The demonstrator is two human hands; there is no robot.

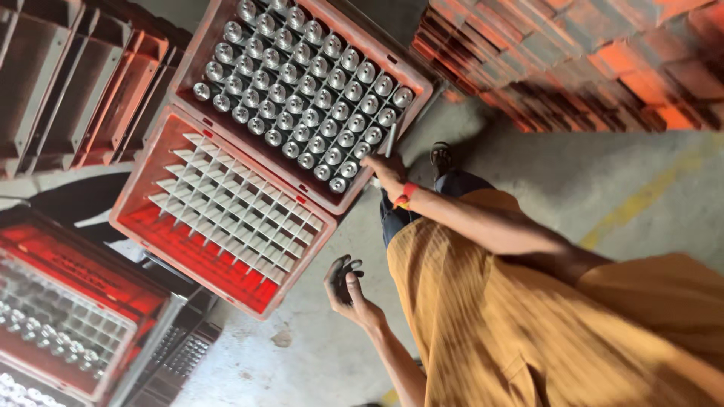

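Observation:
My right hand (386,175), with a red band at the wrist, reaches to the near corner of a red crate (419,84) packed with several upright silver bottles (302,98). Its fingers pinch a slim silver bottle (391,140) held at the crate's rim. My left hand (343,285) hangs lower over the concrete floor, palm up, with its dark-smudged fingers loosely curled and apart and nothing in them. It is nearest to a second red crate (124,218), whose white grid divider (234,215) has bare cells.
Another red crate (83,264) with silver bottles stands at the lower left on dark crates (181,347). Stacks of red crates (573,68) fill the upper right, and tilted crates (75,83) the upper left. My foot (441,157) is on the floor beside a yellow line (641,200).

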